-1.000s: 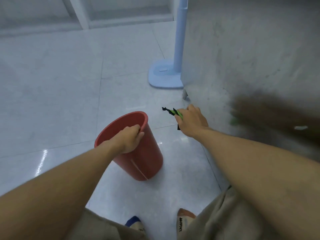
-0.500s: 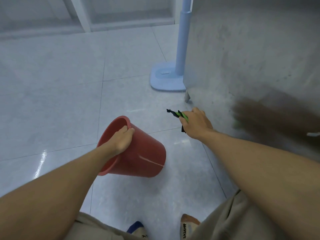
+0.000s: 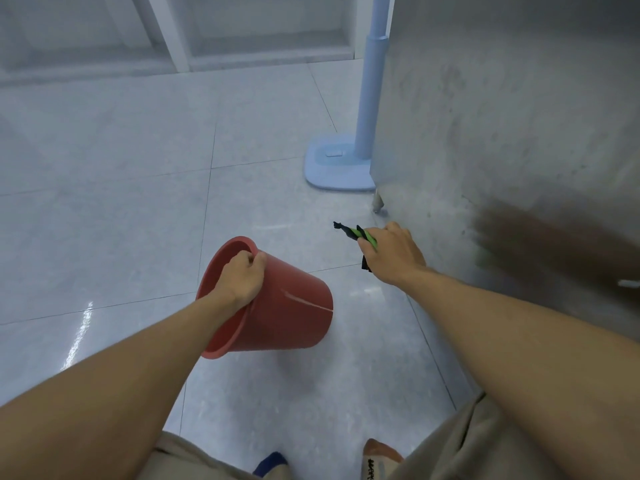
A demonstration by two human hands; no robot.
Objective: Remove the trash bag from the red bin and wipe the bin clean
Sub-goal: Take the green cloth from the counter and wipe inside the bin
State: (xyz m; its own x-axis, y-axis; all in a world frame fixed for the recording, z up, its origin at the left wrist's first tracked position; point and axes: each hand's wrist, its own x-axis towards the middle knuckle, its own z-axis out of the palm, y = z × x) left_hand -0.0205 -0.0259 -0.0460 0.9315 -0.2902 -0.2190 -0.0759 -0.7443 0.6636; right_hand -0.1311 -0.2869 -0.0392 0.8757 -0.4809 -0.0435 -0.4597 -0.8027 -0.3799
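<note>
1 red bin (image 3: 294, 306) lies tipped on the floor (image 3: 138, 202) near the grey cabinet (image 3: 485, 133), mouth turned left. The left hand (image 3: 242, 278) grips its rim, fingers curled inside; the right hand (image 3: 393, 254) clutches a black-and-green cloth (image 3: 360, 233) just beyond it. Held at 1 rim point on glossy tile, the bin may skid or roll under wiping. 1 s ago it stood near upright.

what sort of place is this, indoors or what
Likely an indoor utility or kitchen area: a glossy pale grey tiled floor, a light blue plastic pole stand, and a grey metal cabinet on a small foot.
</note>
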